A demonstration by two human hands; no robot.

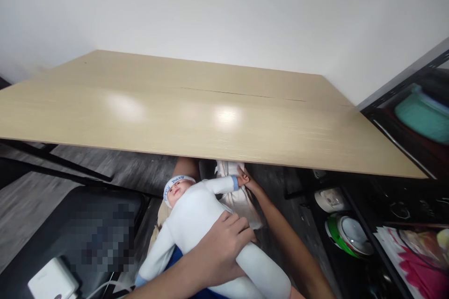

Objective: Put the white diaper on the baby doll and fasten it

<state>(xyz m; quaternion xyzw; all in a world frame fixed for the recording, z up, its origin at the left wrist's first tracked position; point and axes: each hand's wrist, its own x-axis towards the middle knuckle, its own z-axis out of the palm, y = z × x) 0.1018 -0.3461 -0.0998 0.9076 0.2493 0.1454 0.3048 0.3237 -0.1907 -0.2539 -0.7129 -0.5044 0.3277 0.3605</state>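
Observation:
A baby doll [196, 215] in a white suit with blue cuffs and a white cap lies on my lap, head toward the table edge. My left hand [224, 247] rests over its belly, fingers curled around the body. My right hand [248, 181] reaches under the table's front edge and pinches the doll's small hand at the blue cuff. A crumpled white cloth [242, 201] lies just beneath that arm, beside the doll.
A broad light-wood table [210, 112] fills the middle, its front edge right above the doll. A white power adapter [52, 282] sits lower left. At right, a dark shelf [403, 103] holds a teal item [423, 117]. A green-and-white pot [345, 233] and magazines [414, 252] are below.

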